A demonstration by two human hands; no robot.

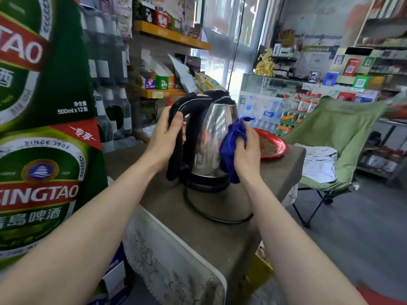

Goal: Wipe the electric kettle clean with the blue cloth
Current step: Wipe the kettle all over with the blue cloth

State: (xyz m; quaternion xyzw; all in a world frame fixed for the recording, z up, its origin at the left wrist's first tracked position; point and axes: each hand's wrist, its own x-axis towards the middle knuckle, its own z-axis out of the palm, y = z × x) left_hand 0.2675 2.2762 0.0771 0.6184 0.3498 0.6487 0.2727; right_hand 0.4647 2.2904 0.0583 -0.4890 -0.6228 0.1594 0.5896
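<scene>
The kettle (209, 137) is set upright on its base (207, 183) on the table (220, 238), between the left hand (165, 135) and the right hand (246, 150). The cloth (233, 146) is pressed against its right side, the plate (272, 146) is placed behind to the right, and the chair (339, 137) is found beyond the table's right edge.

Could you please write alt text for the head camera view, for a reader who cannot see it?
The left hand grips the black handle of a steel kettle while the right hand presses a blue cloth against its side. The kettle sits on its base on a brown table in a shop, with a red plate just behind.
</scene>
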